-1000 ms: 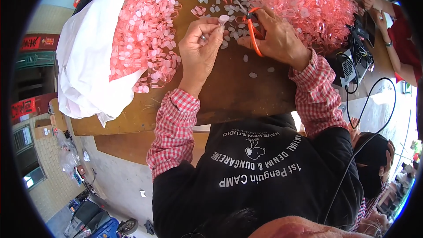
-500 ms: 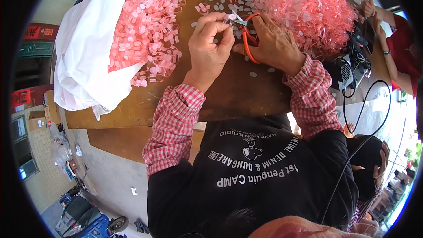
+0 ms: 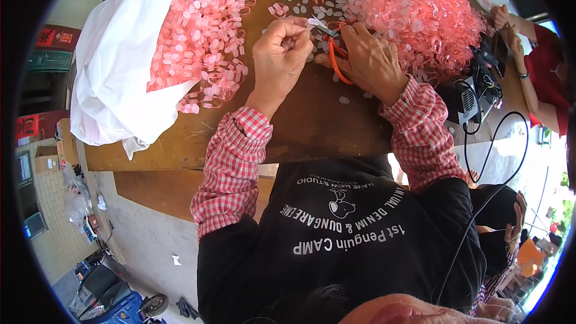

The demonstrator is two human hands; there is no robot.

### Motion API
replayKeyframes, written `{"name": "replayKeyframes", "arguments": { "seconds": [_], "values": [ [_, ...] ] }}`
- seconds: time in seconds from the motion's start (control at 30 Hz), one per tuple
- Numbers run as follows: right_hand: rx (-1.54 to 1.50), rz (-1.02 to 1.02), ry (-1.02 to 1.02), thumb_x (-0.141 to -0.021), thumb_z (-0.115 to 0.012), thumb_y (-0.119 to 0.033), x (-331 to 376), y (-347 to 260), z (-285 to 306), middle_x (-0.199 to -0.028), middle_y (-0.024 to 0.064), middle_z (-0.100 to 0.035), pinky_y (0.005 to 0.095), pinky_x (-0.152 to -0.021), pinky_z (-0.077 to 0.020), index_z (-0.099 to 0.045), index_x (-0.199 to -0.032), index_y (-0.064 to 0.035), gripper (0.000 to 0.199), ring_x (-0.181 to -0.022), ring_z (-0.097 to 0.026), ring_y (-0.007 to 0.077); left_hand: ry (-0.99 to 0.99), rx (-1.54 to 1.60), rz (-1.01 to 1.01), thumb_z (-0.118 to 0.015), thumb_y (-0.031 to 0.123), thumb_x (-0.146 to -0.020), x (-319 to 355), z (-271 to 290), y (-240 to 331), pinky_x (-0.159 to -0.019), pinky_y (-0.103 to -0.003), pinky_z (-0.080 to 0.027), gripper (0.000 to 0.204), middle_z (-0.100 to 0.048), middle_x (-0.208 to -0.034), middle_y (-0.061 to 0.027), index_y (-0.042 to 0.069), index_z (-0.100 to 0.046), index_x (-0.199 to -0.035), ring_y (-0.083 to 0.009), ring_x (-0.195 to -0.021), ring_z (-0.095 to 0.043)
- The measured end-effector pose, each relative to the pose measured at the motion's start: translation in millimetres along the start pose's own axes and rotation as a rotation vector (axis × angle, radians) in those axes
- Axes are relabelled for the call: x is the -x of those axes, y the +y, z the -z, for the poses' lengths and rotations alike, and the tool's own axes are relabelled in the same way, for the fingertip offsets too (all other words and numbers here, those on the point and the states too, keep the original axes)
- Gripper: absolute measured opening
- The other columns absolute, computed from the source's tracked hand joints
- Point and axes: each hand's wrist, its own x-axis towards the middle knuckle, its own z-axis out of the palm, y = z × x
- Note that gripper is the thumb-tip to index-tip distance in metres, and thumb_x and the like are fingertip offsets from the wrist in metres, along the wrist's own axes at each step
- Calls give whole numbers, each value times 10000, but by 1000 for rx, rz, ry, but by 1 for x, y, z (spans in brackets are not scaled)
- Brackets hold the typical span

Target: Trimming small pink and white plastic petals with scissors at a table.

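Observation:
My left hand (image 3: 281, 54) is curled over the brown wooden table (image 3: 306, 120), its fingertips pinching a small pale plastic piece (image 3: 313, 22). My right hand (image 3: 367, 55) grips orange-handled scissors (image 3: 333, 53) whose blades point left and meet that piece. Both hands sit close together at the near edge of a big heap of pink plastic rings and pale oval chips (image 3: 408, 6). A second pile of pink pieces (image 3: 201, 36) lies to the left of my left hand.
A white plastic sheet (image 3: 117, 78) hangs over the table's left end. A black device with cables (image 3: 477, 93) sits at the right edge. Another person's arm in red (image 3: 540, 66) reaches in at far right. A blue vehicle (image 3: 114, 300) stands on the ground lower left.
My hands have come together: the left hand moved right with the small piece, and the scissors in my right hand closed in on it.

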Motion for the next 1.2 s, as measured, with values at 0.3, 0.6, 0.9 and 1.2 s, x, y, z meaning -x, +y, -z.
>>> {"name": "replayKeyframes", "arguments": {
  "seconds": [0.3,0.6,0.9,1.2],
  "values": [
    [41,32,34,-812,-657,-529,2,5,-1,-852,132,-604,463,-560,-487,-560,-938,-41,514,-702,-634,364,-191,-25,68,-590,-6,-885,-5,15,-4,-670,-200,-492,43,-631,-1080,-90,-19,-619,-913,-92,-815,-642],
    [26,18,5,-842,-644,-486,1,5,-1,-766,141,-604,448,-536,-471,-556,-820,-31,464,-646,-621,356,-243,-109,126,-595,31,-905,-10,22,2,-696,-212,-500,51,-643,-1038,-77,-12,-617,-919,-85,-820,-631],
    [49,70,97,-812,-668,-500,0,3,-2,-741,104,-623,435,-512,-475,-587,-816,-62,446,-580,-616,328,-315,-171,94,-588,80,-934,-11,29,3,-660,-200,-465,90,-658,-877,-12,-5,-619,-941,-36,-744,-576],
    [-7,31,-23,-848,-637,-484,0,6,1,-606,159,-554,442,-506,-419,-516,-668,-45,489,-574,-572,362,-339,-207,85,-574,79,-944,-12,32,8,-673,-214,-486,93,-658,-884,-23,-1,-618,-962,-63,-757,-606]
  ]
}}
